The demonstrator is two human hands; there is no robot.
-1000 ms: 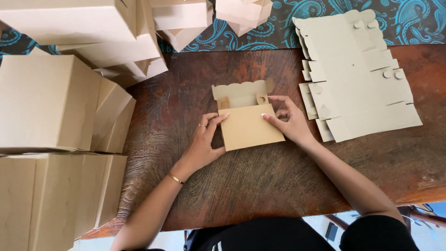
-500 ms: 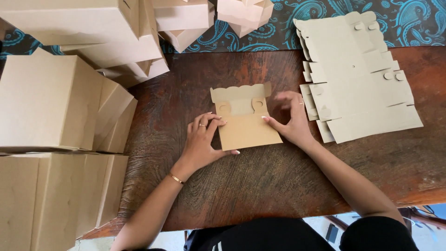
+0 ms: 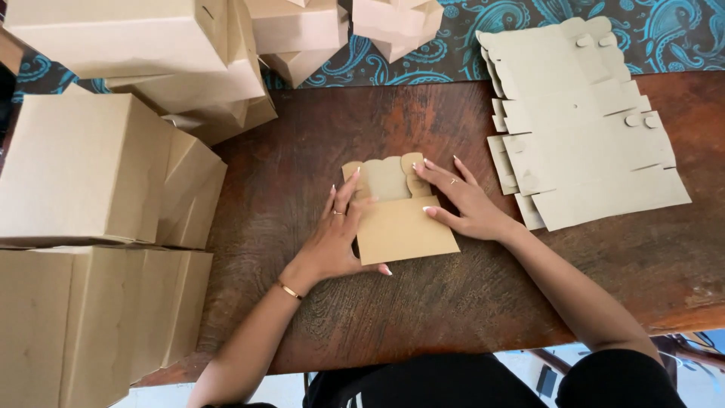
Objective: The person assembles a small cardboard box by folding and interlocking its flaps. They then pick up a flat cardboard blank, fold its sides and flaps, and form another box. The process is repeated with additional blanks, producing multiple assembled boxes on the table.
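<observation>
Dark wood surface (image 3: 468, 302) under me carries the folded cardboard blank (image 3: 400, 219), its scalloped flaps now pressed down flat since a moment ago, both my left hand (image 3: 336, 242) and right hand (image 3: 464, 204) spread open on it, gripping nothing, flat blanks (image 3: 596, 143) stacked nearby.

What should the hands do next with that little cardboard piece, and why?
Probably press the scalloped flaps down flat. The folded cardboard piece lies on the wooden table, the left hand pins its edge, and the right hand already rests on the flaps.

A folded cardboard blank (image 3: 400, 215) is pressed flat mid-table (image 3: 453, 302) by the left hand (image 3: 336, 242) and right hand (image 3: 464, 204); flat blanks (image 3: 589, 128) are stacked at the far right corner.
</observation>
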